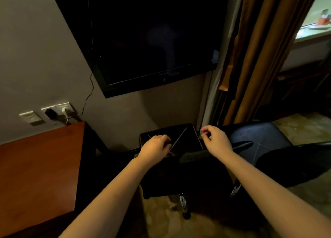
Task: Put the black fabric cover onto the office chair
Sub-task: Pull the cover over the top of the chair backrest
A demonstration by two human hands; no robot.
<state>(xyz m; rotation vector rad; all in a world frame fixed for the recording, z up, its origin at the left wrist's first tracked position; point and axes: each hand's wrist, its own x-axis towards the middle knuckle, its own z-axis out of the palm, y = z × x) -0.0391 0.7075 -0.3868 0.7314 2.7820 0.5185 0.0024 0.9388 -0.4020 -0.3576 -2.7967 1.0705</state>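
Observation:
The black fabric cover [180, 137] is stretched over the dark office chair [179, 177] below me, its pale seam lines crossing in an X. My left hand [155, 147] grips the cover near its left side, fingers curled into the fabric. My right hand [214, 138] pinches the cover's right corner between thumb and fingertips. The chair's chrome legs [183, 202] show underneath; most of the chair is lost in shadow.
A wooden desk [39, 175] stands at the left under wall sockets [53, 111]. A dark television [152, 41] hangs on the wall ahead. A blue padded seat [258, 139] and a black armrest sit to the right, with brown curtains [254, 58] behind. Patterned carpet lies underfoot.

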